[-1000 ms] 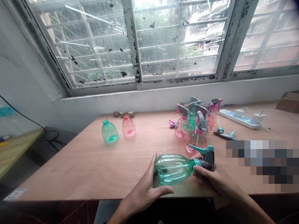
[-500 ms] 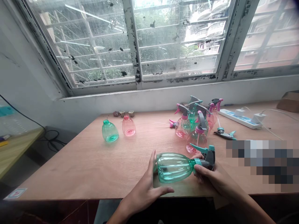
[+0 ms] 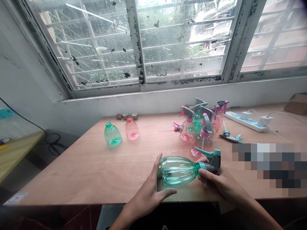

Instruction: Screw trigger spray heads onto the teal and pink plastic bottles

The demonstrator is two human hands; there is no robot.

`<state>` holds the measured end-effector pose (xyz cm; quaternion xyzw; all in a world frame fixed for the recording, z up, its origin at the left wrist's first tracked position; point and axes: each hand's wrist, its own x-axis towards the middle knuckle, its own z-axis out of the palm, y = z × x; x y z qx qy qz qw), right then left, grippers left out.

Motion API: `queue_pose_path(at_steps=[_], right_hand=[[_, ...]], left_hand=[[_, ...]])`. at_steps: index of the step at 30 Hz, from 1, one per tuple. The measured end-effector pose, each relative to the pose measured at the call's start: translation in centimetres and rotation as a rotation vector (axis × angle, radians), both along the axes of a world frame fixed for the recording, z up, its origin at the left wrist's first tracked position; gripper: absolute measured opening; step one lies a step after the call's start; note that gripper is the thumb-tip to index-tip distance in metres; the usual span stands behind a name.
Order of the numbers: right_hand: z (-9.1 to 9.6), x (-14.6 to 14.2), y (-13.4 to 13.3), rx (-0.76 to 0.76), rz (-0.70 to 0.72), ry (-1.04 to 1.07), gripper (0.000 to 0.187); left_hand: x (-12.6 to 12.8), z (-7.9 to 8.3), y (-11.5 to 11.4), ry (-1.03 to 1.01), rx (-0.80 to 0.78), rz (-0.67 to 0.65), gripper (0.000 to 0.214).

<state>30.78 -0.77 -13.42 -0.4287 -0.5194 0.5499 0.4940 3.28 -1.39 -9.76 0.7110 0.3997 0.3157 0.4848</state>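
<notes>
A clear green spray bottle lies sideways in the air over the table's near edge, its base to the left and its grey-and-teal spray head to the right. My right hand is closed around the neck, with the thumb pressed by the teal collar. My left hand cups the base end, fingers behind it and thumb stretched out below. Just beyond the spray head stands a pink spray bottle. Farther left are an open-necked green bottle and an open-necked pink bottle.
Several assembled spray bottles cluster at the back right. A loose spray head lies beside a white power strip with chargers. Small brown blocks sit by the wall. A blurred patch covers the table's right side.
The left thumb has drawn in slightly to the left. The held bottle has turned very little, and reflections on it differ; everything else stays put.
</notes>
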Motion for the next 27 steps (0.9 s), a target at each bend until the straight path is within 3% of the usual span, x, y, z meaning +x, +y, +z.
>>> queue_pose_path(at_steps=[7, 18, 27], right_hand=[[-0.24, 0.11, 0.08, -0.007, 0.003, 0.029, 0.043], [-0.67, 0.29, 0.32, 0.0, 0.023, 0.018, 0.039], [-0.39, 0.36, 0.24, 0.017, 0.035, -0.01, 0.041]], left_hand=[[0.0, -0.01, -0.14, 0.003, -0.086, 0.019, 0.114], [0.04, 0.0, -0.23, -0.017, -0.007, -0.017, 0.109], [-0.26, -0.6, 0.05, 0.057, -0.045, 0.014, 0.109]])
